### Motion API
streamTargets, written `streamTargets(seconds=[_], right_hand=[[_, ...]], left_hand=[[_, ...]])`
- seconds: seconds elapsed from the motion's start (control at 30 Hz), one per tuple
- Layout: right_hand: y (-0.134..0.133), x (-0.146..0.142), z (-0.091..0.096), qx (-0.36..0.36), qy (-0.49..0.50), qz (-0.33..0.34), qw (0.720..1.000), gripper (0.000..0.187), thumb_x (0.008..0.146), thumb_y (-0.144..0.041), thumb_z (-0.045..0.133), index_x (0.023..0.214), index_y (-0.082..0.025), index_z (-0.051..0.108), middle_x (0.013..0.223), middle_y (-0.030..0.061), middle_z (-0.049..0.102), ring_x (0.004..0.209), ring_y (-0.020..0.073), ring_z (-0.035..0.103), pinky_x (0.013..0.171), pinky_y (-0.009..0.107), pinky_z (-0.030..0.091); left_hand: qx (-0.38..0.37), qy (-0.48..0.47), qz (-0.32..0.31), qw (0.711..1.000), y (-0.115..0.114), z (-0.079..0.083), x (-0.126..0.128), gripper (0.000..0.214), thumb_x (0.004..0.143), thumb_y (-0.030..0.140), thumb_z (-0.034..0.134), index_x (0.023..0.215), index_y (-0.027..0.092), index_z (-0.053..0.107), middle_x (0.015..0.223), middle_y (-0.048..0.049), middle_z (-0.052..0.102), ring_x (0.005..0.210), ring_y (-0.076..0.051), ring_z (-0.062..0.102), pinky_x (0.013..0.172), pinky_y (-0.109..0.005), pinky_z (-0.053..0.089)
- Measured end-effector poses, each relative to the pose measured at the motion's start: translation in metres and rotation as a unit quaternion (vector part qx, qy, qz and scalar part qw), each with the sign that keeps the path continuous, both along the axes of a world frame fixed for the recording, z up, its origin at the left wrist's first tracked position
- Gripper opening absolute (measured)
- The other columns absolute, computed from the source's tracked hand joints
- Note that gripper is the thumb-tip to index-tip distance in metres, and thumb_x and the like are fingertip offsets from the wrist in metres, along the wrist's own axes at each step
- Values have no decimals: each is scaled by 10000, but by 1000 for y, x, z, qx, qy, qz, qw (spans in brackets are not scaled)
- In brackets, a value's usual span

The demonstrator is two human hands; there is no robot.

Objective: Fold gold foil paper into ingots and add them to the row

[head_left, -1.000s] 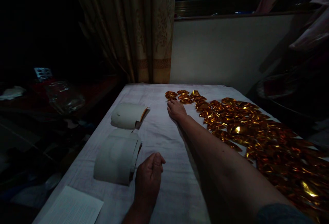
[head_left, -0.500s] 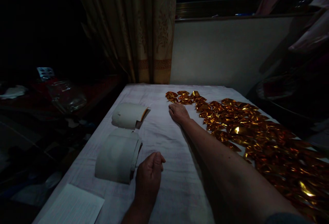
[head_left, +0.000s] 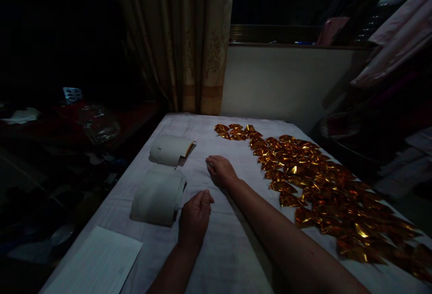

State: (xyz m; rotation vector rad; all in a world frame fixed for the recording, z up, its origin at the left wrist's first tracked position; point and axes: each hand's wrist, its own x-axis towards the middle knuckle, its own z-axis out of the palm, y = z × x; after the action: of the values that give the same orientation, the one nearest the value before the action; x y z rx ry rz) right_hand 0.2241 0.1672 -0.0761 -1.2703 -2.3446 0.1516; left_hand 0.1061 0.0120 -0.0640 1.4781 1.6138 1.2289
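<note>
My left hand is closed over the white cloth, its thumb lying on curled fingers. It is beside the nearer of two curved stacks of greyish sheets. Ahead of it and a little to the right, my right hand has its fingers bent together. What either hand holds, if anything, is hidden. The farther curved stack shows a thin gold edge on its right side. Several shiny gold folded foil pieces spread over the right side of the table, with a small cluster near the far end.
A white cloth covers the table. A flat pale sheet with faint lines lies at the front left. Beyond the far edge are a curtain and a wall. A dark, cluttered surface with a clear plastic item stands left.
My right hand has drawn back from the far gold cluster toward my left hand. The left hand stays by the nearer stack, almost unmoved. The view has shifted slightly.
</note>
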Motion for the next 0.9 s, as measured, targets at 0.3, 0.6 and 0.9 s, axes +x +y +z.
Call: streamTargets(seconds=[0.3,0.6,0.9], right_hand=[[-72,23,-6,-9,83,-11,996,260,868,-152,610,1063,-242,756,1195,75,729,1146,234,651,1005,385,492],[-139,64,-10,-22,128,-34,991,279,856,-133,597,1050,-234,771,1196,99,729,1160,245,650,1021,432,492],[-168,73,-8,-16,148,-48,988,275,862,-135,584,1021,-258,772,1162,76,740,1127,235,656,1011,423,488]], left_hand=[[188,219,-29,957,-13,37,2,415,1010,361,371,712,207,616,698,-37,669,686,-166,648,676,-260,485],[-123,511,112,844,-5,68,-71,744,898,591,494,1489,142,442,1591,-230,337,1433,-456,320,1057,-686,328],[-240,542,23,805,-9,79,-65,648,955,422,445,1523,115,386,1606,-207,322,1448,-401,340,1064,-609,390]])
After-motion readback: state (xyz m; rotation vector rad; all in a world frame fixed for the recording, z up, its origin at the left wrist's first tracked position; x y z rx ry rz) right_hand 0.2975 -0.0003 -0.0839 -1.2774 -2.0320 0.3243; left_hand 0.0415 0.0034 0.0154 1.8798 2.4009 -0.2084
